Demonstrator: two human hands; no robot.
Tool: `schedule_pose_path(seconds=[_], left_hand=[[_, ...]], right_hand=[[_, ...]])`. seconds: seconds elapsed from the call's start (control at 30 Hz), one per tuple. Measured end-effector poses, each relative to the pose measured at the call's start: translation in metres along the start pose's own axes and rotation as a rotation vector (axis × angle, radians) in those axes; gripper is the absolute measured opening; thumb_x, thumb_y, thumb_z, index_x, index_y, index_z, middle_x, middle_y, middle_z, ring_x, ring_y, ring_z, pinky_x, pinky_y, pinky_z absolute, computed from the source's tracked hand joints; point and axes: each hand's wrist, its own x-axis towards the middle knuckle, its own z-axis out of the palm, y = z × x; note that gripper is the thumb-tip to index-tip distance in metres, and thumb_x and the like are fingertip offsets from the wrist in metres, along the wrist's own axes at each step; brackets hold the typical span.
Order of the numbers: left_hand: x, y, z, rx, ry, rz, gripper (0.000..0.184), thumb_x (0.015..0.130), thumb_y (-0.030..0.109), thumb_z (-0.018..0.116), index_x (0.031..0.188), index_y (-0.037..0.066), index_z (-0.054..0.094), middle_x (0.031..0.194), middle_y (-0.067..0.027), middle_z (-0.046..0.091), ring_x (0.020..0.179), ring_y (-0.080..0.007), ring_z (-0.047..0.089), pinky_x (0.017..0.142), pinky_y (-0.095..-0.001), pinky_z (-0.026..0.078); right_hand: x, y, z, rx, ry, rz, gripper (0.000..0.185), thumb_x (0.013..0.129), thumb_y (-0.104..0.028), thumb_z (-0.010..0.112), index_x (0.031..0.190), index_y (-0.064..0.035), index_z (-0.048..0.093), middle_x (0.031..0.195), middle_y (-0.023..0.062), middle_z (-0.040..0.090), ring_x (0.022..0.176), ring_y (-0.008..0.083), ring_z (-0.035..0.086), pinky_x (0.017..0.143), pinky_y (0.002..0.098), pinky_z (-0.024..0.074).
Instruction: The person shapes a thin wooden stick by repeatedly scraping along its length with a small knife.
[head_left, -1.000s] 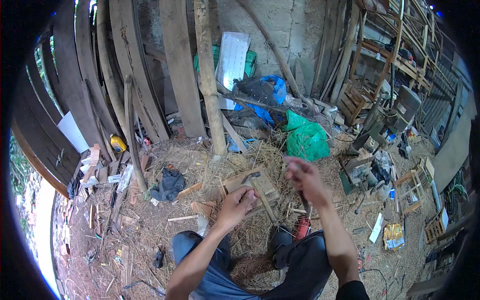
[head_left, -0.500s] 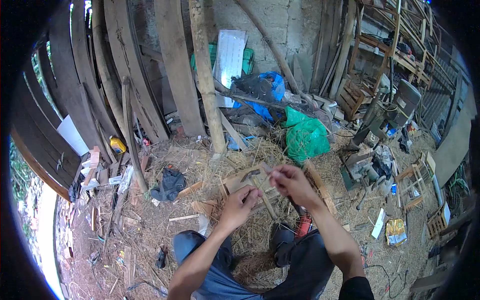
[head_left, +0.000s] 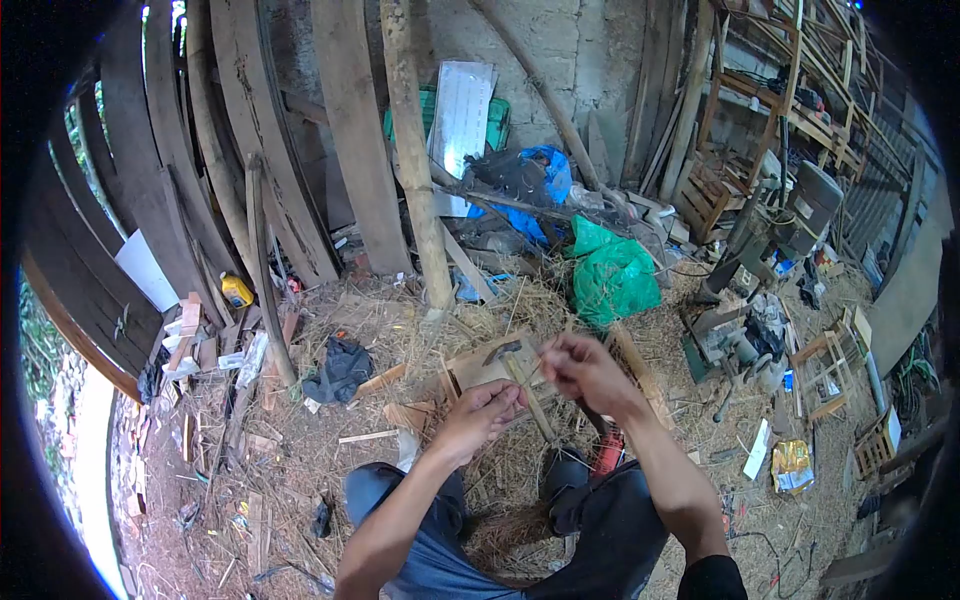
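Observation:
My left hand (head_left: 478, 422) is in front of my knees, thumb and fingers pinched together on something too thin to make out. My right hand (head_left: 592, 380) is a little higher and to the right, also closed in a pinch, its fingertips facing the left ones across a small gap. What it holds is too small to name. Just beyond and between the hands, a hammer (head_left: 538, 414) with a pale wooden handle lies with its dark head on a wooden board (head_left: 470, 369). A red object (head_left: 608, 454), partly hidden, is beside my right leg.
Straw and wood scraps cover the ground. A green plastic bag (head_left: 615, 280) lies ahead, a black plastic bag (head_left: 340, 370) to the left. A wooden pole (head_left: 415, 170) stands in front. At right are a machine (head_left: 765, 235) and a small wooden frame (head_left: 822, 372).
My right hand has dropped slightly and turned, its fingertips lower than before. My left hand has rotated a little, fingers more toward the right. The hammer has stayed in place.

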Motion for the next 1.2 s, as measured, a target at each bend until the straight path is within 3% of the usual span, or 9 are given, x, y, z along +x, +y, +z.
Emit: schedule_pose_path(seconds=[0.03, 0.23, 0.43, 0.63, 0.73, 0.8, 1.0, 1.13, 1.2], left_hand=[[0.000, 0.001, -0.001, 0.001, 0.005, 0.000, 0.023, 0.096, 0.026, 0.047, 0.091, 0.006, 0.056, 0.060, 0.0084, 0.033, 0.051, -0.0013, 0.027, 0.045, -0.0168, 0.020], [0.002, -0.004, -0.006, -0.056, 0.010, -0.033, 0.021, 0.096, 0.026, 0.047, 0.092, 0.006, 0.054, 0.060, 0.0092, 0.030, 0.048, -0.0007, 0.024, 0.042, -0.0173, 0.017], [-0.003, -0.004, -0.007, -0.056, -0.047, -0.035, 0.023, 0.095, 0.027, 0.050, 0.093, 0.005, 0.058, 0.065, 0.0080, 0.039, 0.050, -0.0008, 0.028, 0.045, -0.0169, 0.022], [0.006, -0.019, -0.010, 0.532, 0.068, 0.285, 0.023, 0.094, 0.023, 0.050, 0.093, 0.004, 0.060, 0.066, 0.0050, 0.050, 0.053, -0.0058, 0.042, 0.049, -0.0232, 0.037], [0.009, -0.018, 0.000, 0.633, 0.153, 0.350, 0.021, 0.093, 0.021, 0.051, 0.095, 0.003, 0.060, 0.068, 0.0011, 0.058, 0.056, -0.0099, 0.052, 0.056, -0.0275, 0.043], [0.005, -0.010, 0.011, 0.766, 0.387, 0.398, 0.014, 0.091, 0.014, 0.052, 0.097, 0.003, 0.059, 0.064, -0.0108, 0.060, 0.058, -0.0191, 0.060, 0.056, -0.0314, 0.045], [0.005, -0.016, 0.013, 1.110, 0.566, 0.593, 0.010, 0.088, 0.009, 0.052, 0.093, 0.003, 0.058, 0.068, -0.0167, 0.061, 0.066, -0.0357, 0.061, 0.056, -0.0393, 0.046], [0.007, -0.015, 0.014, 0.848, 0.467, 0.470, 0.010, 0.088, 0.010, 0.052, 0.093, 0.004, 0.058, 0.066, -0.0161, 0.061, 0.062, -0.0339, 0.061, 0.055, -0.0381, 0.045], [0.008, -0.017, 0.011, 0.767, 0.432, 0.469, 0.015, 0.093, 0.014, 0.050, 0.093, 0.003, 0.060, 0.060, -0.0038, 0.054, 0.054, -0.0108, 0.051, 0.052, -0.0269, 0.040]], right_hand=[[0.000, 0.004, 0.005, -0.039, -0.112, 0.035, 0.014, 0.090, -0.017, 0.057, 0.096, -0.0052, 0.055, 0.068, -0.0012, 0.054, 0.049, 0.0034, 0.035, 0.043, 0.0197, 0.0244], [0.006, 0.003, -0.008, -0.081, -0.071, 0.076, 0.015, 0.091, -0.017, 0.056, 0.092, -0.0023, 0.057, 0.069, -0.0010, 0.056, 0.049, 0.0033, 0.037, 0.044, 0.0186, 0.0271], [0.007, -0.012, -0.044, 0.061, 0.190, -0.031, 0.017, 0.091, -0.017, 0.056, 0.081, -0.0036, 0.056, 0.066, -0.0020, 0.054, 0.048, 0.0040, 0.036, 0.043, 0.0205, 0.0248], [0.002, -0.010, -0.043, 0.104, 0.217, -0.064, 0.016, 0.091, -0.020, 0.056, 0.085, -0.0055, 0.056, 0.067, -0.0029, 0.053, 0.049, 0.0038, 0.035, 0.043, 0.0200, 0.0250], [0.004, 0.000, -0.021, -0.087, 0.078, -0.001, 0.016, 0.091, -0.020, 0.057, 0.090, -0.0042, 0.059, 0.069, -0.0021, 0.057, 0.050, 0.0024, 0.039, 0.043, 0.0195, 0.0274], [0.004, 0.008, 0.003, -0.093, 0.060, 0.027, 0.016, 0.091, -0.019, 0.056, 0.089, -0.0032, 0.058, 0.071, -0.0004, 0.058, 0.049, 0.0025, 0.037, 0.042, 0.0191, 0.0265], [0.012, 0.011, -0.001, -0.078, 0.112, 0.109, 0.020, 0.090, -0.021, 0.059, 0.083, -0.0017, 0.058, 0.073, 0.0011, 0.060, 0.047, 0.0029, 0.035, 0.041, 0.0194, 0.0257], [0.010, 0.004, -0.011, -0.040, 0.009, 0.091, 0.019, 0.090, -0.021, 0.059, 0.084, -0.0024, 0.058, 0.072, 0.0012, 0.059, 0.047, 0.0033, 0.035, 0.042, 0.0201, 0.0249], [0.005, 0.005, -0.001, -0.060, 0.008, 0.079, 0.018, 0.090, -0.020, 0.059, 0.086, -0.0024, 0.059, 0.072, 0.0013, 0.060, 0.048, 0.0033, 0.035, 0.042, 0.0197, 0.0253]])
